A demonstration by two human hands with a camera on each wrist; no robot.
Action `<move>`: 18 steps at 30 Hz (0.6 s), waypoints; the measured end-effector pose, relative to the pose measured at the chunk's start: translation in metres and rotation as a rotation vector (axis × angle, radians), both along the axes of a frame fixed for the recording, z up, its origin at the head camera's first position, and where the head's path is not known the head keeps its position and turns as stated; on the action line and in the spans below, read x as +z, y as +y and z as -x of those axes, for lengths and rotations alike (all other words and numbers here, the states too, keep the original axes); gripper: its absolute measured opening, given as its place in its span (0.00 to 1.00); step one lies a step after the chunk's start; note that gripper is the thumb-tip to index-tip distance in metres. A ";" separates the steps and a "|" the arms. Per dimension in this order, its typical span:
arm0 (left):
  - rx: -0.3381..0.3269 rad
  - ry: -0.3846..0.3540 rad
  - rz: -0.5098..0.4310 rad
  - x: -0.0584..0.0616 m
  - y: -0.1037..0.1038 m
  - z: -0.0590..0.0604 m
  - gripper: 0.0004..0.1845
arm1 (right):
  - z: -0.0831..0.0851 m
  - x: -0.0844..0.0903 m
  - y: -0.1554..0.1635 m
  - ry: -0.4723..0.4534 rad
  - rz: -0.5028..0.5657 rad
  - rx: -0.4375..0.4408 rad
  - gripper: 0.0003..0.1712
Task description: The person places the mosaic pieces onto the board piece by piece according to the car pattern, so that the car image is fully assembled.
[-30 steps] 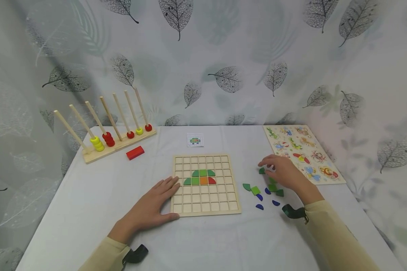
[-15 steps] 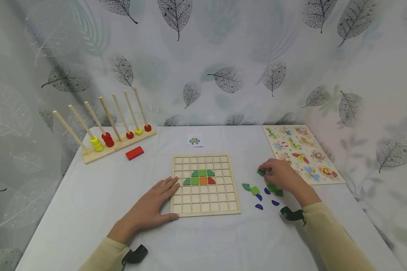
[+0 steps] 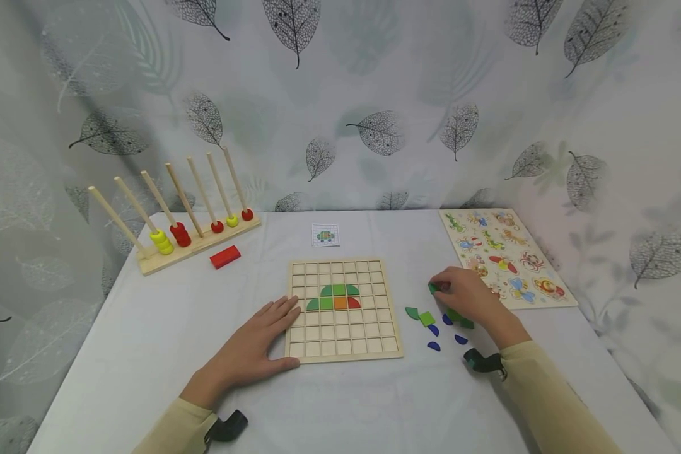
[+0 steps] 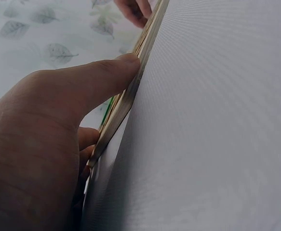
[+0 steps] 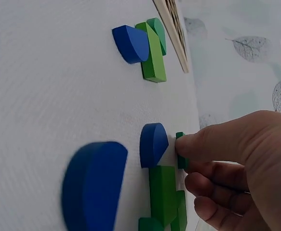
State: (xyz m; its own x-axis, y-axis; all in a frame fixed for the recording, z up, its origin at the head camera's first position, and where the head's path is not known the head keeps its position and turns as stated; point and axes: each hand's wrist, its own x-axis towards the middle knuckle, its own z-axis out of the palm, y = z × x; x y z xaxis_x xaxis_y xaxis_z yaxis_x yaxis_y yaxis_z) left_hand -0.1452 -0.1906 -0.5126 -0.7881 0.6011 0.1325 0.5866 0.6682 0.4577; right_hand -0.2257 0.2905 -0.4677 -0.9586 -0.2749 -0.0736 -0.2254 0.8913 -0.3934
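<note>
On the white table [image 3: 147, 340], the left hand [image 3: 255, 350] lies flat with straight fingers steadying the grid board [image 3: 343, 309], while the right hand [image 3: 465, 293] pinches a green piece [image 3: 434, 288] between thumb and fingertips, likely to lift it

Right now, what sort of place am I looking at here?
Probably a staged play or learning corner: a white-clothed table before a leaf-printed curtain, set with a wooden grid puzzle board, a wooden peg rack with coloured rings and a wooden animal puzzle board.
</note>
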 end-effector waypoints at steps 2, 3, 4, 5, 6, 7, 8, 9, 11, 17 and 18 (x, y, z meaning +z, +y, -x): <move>0.000 -0.002 -0.002 0.001 0.000 0.000 0.52 | 0.000 0.000 -0.001 -0.012 0.012 -0.017 0.17; 0.001 -0.002 -0.001 0.001 0.000 0.000 0.52 | 0.000 -0.001 -0.001 -0.012 0.014 -0.022 0.17; 0.002 -0.001 0.000 0.001 0.000 0.000 0.52 | 0.001 -0.001 -0.001 -0.010 0.016 -0.023 0.17; 0.002 0.000 0.000 0.001 -0.001 0.000 0.52 | 0.001 -0.002 -0.001 -0.006 0.019 -0.023 0.17; 0.003 0.001 0.001 0.001 -0.001 0.000 0.52 | 0.001 -0.002 -0.001 0.000 0.022 -0.022 0.17; 0.004 0.001 0.001 0.001 -0.001 0.000 0.52 | 0.002 -0.002 -0.001 0.007 0.025 -0.022 0.17; 0.004 0.001 0.001 0.001 -0.001 0.000 0.52 | 0.002 -0.003 -0.001 0.013 0.026 -0.021 0.17; 0.003 0.001 0.002 0.001 -0.001 0.000 0.52 | 0.002 -0.003 -0.001 0.020 0.028 -0.021 0.17; 0.002 0.001 0.001 0.001 -0.001 0.000 0.52 | 0.002 -0.003 -0.002 0.033 0.033 -0.021 0.17; -0.001 -0.002 -0.006 0.003 0.001 -0.001 0.52 | -0.001 0.004 -0.009 0.089 0.041 -0.008 0.17; -0.001 -0.002 -0.006 0.004 0.001 -0.001 0.52 | -0.002 0.006 -0.011 0.099 0.041 -0.004 0.16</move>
